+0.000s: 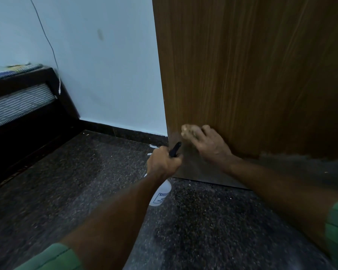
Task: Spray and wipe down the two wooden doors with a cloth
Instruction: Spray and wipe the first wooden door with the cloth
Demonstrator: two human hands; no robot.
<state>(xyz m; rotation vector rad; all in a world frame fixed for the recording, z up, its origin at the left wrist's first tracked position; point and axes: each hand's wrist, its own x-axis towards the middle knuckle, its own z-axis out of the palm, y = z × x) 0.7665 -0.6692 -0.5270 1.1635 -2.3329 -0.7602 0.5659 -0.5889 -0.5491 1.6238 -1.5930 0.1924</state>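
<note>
A brown wooden door (252, 75) fills the right half of the view, its bottom edge just above the floor. My right hand (213, 145) presses a small pale cloth (189, 131) against the door's lower left corner. My left hand (163, 162) grips a white spray bottle (161, 193) by its black trigger head, the nozzle close to the door just below the cloth. The bottle's body hangs down under my fist. Only one door is in view.
A pale blue wall (96, 65) with a dark skirting board meets the door's left edge. A dark bed frame (27, 98) with a striped mattress stands at the left, a thin cable (51, 47) hanging above it. The floor (203, 221) is dark speckled stone.
</note>
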